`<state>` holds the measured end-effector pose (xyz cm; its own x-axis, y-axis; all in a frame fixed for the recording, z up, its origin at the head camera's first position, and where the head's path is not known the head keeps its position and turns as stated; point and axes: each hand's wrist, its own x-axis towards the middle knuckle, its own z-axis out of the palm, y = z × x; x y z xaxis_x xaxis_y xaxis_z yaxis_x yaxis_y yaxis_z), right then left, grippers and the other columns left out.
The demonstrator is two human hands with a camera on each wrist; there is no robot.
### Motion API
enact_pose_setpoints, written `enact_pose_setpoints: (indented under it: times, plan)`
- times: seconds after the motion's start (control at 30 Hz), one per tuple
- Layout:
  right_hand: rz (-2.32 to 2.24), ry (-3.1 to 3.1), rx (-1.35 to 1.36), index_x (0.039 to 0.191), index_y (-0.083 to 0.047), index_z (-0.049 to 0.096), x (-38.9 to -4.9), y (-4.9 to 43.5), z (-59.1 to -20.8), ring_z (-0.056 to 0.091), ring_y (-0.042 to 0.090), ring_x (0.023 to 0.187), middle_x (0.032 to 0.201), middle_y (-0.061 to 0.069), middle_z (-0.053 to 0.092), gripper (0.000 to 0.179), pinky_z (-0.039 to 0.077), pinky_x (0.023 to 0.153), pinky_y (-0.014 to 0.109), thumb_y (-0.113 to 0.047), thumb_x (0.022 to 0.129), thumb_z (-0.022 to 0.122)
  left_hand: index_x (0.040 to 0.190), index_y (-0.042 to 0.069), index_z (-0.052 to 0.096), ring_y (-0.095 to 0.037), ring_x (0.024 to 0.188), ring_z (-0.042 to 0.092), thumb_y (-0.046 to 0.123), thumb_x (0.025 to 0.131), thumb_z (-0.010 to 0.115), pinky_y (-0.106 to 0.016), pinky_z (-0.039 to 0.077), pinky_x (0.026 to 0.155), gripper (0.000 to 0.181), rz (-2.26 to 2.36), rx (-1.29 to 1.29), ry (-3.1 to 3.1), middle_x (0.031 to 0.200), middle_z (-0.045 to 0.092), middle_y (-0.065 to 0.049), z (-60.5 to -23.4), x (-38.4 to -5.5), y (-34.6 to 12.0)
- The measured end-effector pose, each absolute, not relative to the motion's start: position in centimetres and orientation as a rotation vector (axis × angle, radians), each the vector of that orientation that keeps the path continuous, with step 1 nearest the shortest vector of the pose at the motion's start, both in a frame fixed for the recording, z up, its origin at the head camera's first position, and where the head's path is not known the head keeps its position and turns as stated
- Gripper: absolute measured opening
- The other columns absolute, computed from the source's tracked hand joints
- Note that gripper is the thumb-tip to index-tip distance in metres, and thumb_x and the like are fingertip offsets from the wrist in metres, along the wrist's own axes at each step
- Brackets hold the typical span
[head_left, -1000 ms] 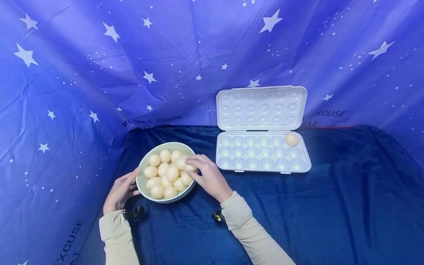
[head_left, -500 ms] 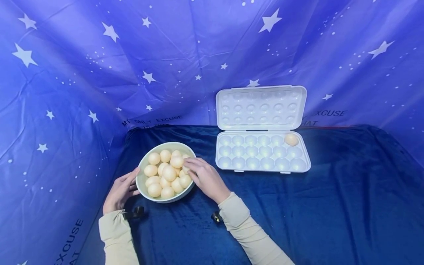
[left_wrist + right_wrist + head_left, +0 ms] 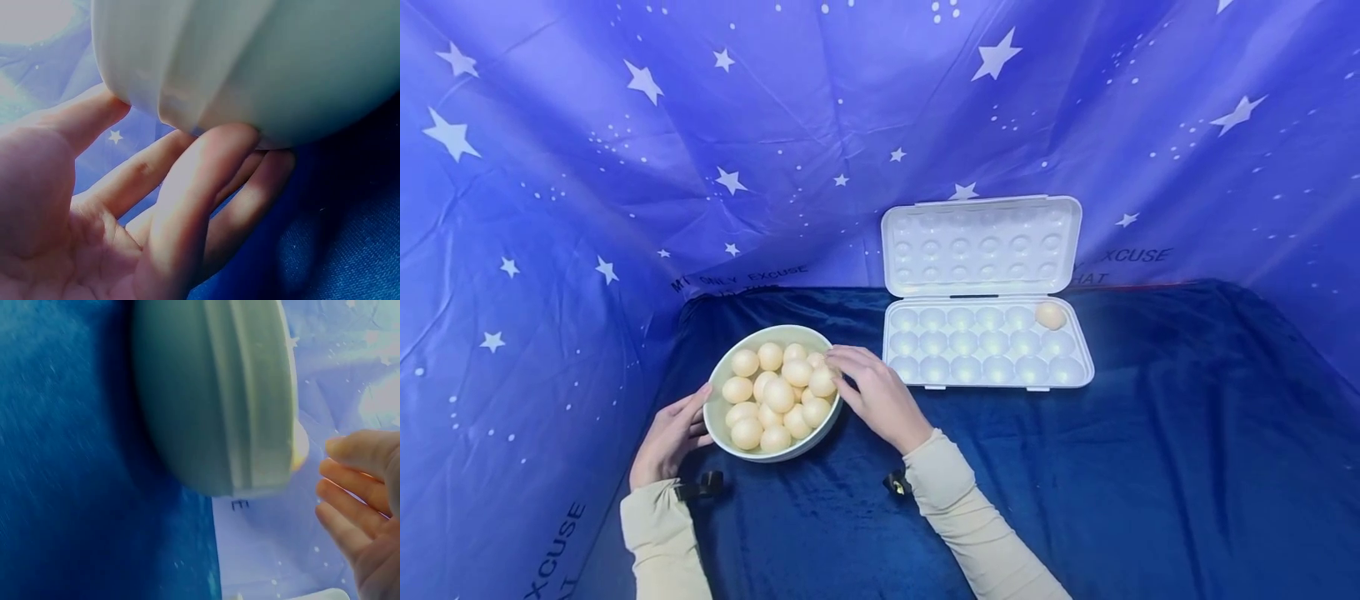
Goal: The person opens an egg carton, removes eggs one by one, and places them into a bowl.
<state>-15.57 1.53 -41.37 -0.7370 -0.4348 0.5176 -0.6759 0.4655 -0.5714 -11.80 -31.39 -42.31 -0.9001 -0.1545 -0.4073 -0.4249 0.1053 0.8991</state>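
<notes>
A pale green bowl [image 3: 781, 454] full of cream-coloured eggs [image 3: 778, 395] is on the left of the cloth. My left hand [image 3: 667, 437] holds it by its left side, thumb near the rim and fingers bent against the outer wall; in the left wrist view those fingers [image 3: 231, 140] touch the bowl's surface. At the right rim is my right hand [image 3: 880, 396], its fingertips beside an egg [image 3: 822, 382]. The right wrist view shows that hand's thumb and fingers apart, with nothing between them, and an egg [image 3: 300, 447] peeking past the rim.
A white egg box [image 3: 988, 377] lies with its lid [image 3: 981, 218] raised, right of the bowl. One egg [image 3: 1050, 315] sits in its back right cup. Dark blue cloth [image 3: 1000, 467] covers the table, and a star-patterned curtain [image 3: 820, 108] hangs behind.
My right hand dipped into the bowl's right side among the eggs, then drew back slightly to the rim. Several eggs shifted. The left hand stays on the bowl; the head view moved slightly.
</notes>
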Motion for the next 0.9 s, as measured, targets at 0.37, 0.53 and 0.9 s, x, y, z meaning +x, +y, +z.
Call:
enact_pose_setpoints:
  times: [0.37, 0.53, 0.9]
  plan:
    - [1.036, -2.422, 0.891, 0.121, -0.002, 0.068, -16.8, 5.8, -39.8, 0.057, 0.027, 0.126, 0.130, 0.011, 0.064, 0.026, 0.045, 0.108, 0.039, -0.008, 0.096, 0.065, 0.150, -0.004, 0.033, -0.004, 0.085, 0.069, 0.048, 0.101, 0.054, -0.026, 0.059, 0.075, 0.075, 1.870, -0.560, 2.170, 0.096, 0.070, 0.010, -42.1, -11.5, -31.4]
    - [0.999, -2.408, 0.878, 0.121, -0.001, 0.068, -17.4, 7.9, -39.2, 0.057, 0.027, 0.125, 0.129, 0.014, 0.064, 0.026, 0.045, 0.107, 0.040, -0.008, 0.096, 0.064, 0.149, -0.006, 0.034, -0.003, 0.084, 0.069, 0.050, 0.100, 0.054, -0.025, 0.059, 0.074, 0.077, 1.857, -0.569, 2.197, 0.092, 0.070, 0.011, -42.2, -11.3, -31.5]
    - [0.943, -2.433, 0.755, 0.122, 0.002, 0.066, -18.0, 13.9, -38.5, 0.057, 0.031, 0.124, 0.128, 0.016, 0.064, 0.028, 0.044, 0.108, 0.045, -0.007, 0.095, 0.066, 0.148, -0.006, 0.035, -0.001, 0.086, 0.067, 0.050, 0.100, 0.054, -0.025, 0.059, 0.075, 0.076, 1.854, -0.560, 2.204, 0.092, 0.070, 0.011, -42.4, -11.5, -31.3]
